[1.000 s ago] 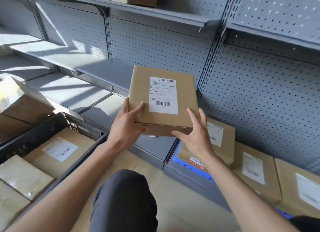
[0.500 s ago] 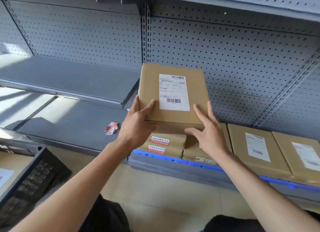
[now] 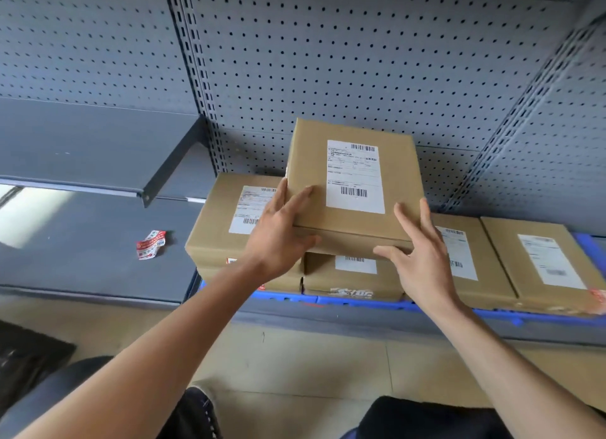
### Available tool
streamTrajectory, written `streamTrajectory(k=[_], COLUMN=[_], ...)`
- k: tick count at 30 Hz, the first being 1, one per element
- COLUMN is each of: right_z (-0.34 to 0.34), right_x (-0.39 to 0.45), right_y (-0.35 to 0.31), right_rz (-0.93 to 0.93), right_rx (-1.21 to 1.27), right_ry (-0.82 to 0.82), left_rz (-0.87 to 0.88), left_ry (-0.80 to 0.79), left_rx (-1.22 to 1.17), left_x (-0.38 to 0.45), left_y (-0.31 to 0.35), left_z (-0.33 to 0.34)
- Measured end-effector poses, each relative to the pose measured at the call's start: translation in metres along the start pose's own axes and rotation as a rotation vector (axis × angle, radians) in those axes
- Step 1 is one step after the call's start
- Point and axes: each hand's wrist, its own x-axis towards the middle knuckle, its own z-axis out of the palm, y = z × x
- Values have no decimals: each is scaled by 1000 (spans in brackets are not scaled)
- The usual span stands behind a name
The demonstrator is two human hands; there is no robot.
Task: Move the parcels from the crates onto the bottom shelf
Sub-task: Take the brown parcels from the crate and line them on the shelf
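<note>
Both arms reach forward; left hand [image 3: 278, 238] and right hand [image 3: 423, 258] clasp the parcel's [image 3: 354, 183] near corners, fingers spread on top, thumbs underneath its front edge.

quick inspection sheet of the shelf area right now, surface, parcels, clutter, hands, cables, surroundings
surface: grey bottom shelf, bare on the left part; blue strip along its front edge under the parcels
job's things: held parcel, label up, above a lower parcel; whether it already rests on it cannot be told; left parcel beside it; two more parcels lie flat to the right
clutter: crumpled red and white sticker on the shelf
grippers: left hand and right hand hold the held parcel at its near corners
cables: nothing seen
surroundings: grey pegboard back wall, upper shelf at left, beige floor
</note>
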Motion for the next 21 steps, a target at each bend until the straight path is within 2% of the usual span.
streamTrajectory(k=[5,9,15,21], right_z=[-2,5,15,23], right_x=[3,5,9,8], right_y=[38,57,73,87], right_rz=[11,13,46,30], right_rx=[-8,-16,-19,-59], right_ry=[-8,-5,-41,-78], left_rz=[-11,-30,-15,-76], left_ry=[-87,-128,-108,-191], left_rx=[-5,82,183,254], left_x=[17,26,29,31], left_y=[4,-5,-23,-37], left_z=[27,38,47,62])
